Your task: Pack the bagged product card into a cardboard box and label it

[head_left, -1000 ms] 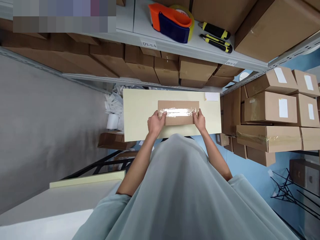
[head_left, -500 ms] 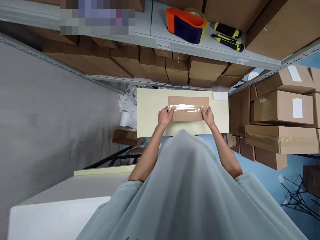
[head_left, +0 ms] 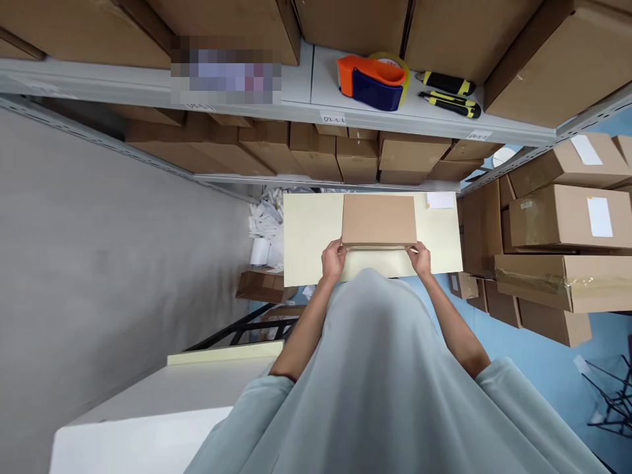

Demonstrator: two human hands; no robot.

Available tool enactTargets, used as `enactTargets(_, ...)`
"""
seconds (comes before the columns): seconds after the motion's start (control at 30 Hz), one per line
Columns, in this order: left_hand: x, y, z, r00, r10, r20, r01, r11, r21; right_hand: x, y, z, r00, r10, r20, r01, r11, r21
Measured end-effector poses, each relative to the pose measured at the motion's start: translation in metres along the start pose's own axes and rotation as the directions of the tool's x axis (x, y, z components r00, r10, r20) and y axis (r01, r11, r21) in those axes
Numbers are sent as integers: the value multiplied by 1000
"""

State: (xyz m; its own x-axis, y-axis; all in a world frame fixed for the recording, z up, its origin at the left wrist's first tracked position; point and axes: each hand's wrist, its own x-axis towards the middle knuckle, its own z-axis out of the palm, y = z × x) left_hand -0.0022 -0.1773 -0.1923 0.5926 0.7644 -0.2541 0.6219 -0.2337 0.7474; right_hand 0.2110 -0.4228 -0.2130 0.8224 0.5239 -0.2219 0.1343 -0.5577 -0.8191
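Note:
A brown cardboard box (head_left: 379, 220) sits over the pale yellow tabletop (head_left: 312, 227), with a plain, untaped face turned up. My left hand (head_left: 334, 259) grips its near left corner, fingers closed on the edge. At the near right corner my right hand (head_left: 419, 259) has hold in the same way. Fingertips of both hands are partly hidden at the box's lower edge. A small white label sheet (head_left: 439, 200) lies on the table to the right of the box.
Above the table, a grey metal shelf (head_left: 316, 92) carries boxes, an orange and blue tape dispenser (head_left: 371, 82) and utility knives (head_left: 449, 94). Cartons (head_left: 577, 217) are stacked at the right. White scrap paper (head_left: 266, 220) and an open box (head_left: 264, 284) lie at the left.
The box has been turned over: the taped face that was up is out of sight and a plain face shows. Both hands have moved to its near corners. The camera view has shifted.

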Motion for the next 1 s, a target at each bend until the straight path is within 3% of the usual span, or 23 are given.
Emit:
enactTargets(0.27, -1, -24, 16, 979, -177, 102, 187, 978, -98, -5, 16, 22, 985, 156, 76, -155, 988, -21)
enactTargets(0.47, 1, -32, 17, 976, -141, 165, 164, 978, -132, -6, 10, 25, 975, 195, 110, -193, 981, -29)
enactTargets(0.7, 5, -27, 12, 977, -162, 136, 181, 974, -137, -8, 1, 15, 963, 190, 192, -179, 981, -70)
enactTargets(0.83, 16, -17, -3, 983, -171, 65, 181, 961, -211, -16, -24, 16, 952, 115, 284, -95, 992, -81)
enactTargets(0.93, 30, -12, -29, 975, -215, -57, 192, 944, -270, -21, -50, 16, 925, 2, 380, 31, 996, -79)
enactTargets(1.0, 40, -12, -50, 945, -278, -171, 225, 934, -276, -15, -66, 9, 903, -85, 420, 133, 987, -85)
